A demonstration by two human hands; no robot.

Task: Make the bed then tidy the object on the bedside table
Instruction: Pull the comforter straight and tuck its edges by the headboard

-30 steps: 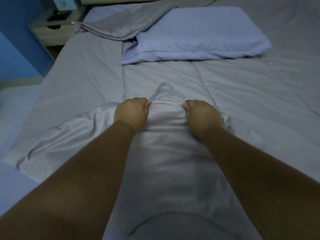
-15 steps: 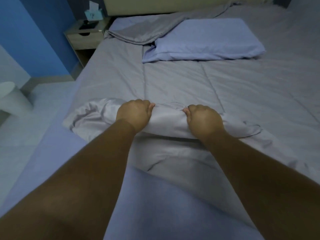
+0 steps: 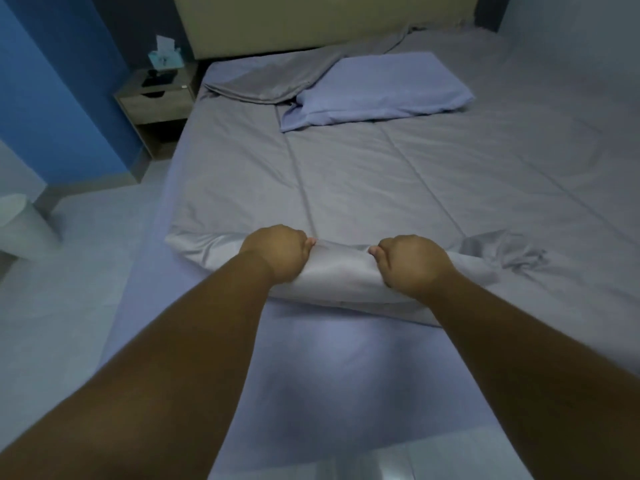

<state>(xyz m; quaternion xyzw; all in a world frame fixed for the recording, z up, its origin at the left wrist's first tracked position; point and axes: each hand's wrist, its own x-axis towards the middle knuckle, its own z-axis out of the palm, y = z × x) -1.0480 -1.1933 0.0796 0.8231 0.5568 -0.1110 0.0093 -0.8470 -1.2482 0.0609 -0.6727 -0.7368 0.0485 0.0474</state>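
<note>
A grey duvet point(image 3: 398, 174) covers most of the bed, its near edge bunched into a fold across the mattress. My left hand point(image 3: 275, 252) and my right hand point(image 3: 412, 263) both grip that fold, fists side by side. Below it the bare lilac sheet point(image 3: 311, 368) shows. A lilac pillow point(image 3: 381, 88) lies near the headboard with a rumpled grey cover point(image 3: 270, 81) beside it. The bedside table point(image 3: 156, 102) stands at the far left, bearing a tissue box point(image 3: 164, 55) and a dark object point(image 3: 159, 77).
A beige headboard point(image 3: 311, 22) runs along the back. A blue wall point(image 3: 52, 98) is on the left, pale tiled floor point(image 3: 86, 271) lies beside the bed, and a white bin point(image 3: 20, 223) stands at the left edge.
Both hands have drawn the duvet's edge up the bed toward the headboard, uncovering more lilac sheet at the foot. The view has lifted, showing the headboard and bedside table.
</note>
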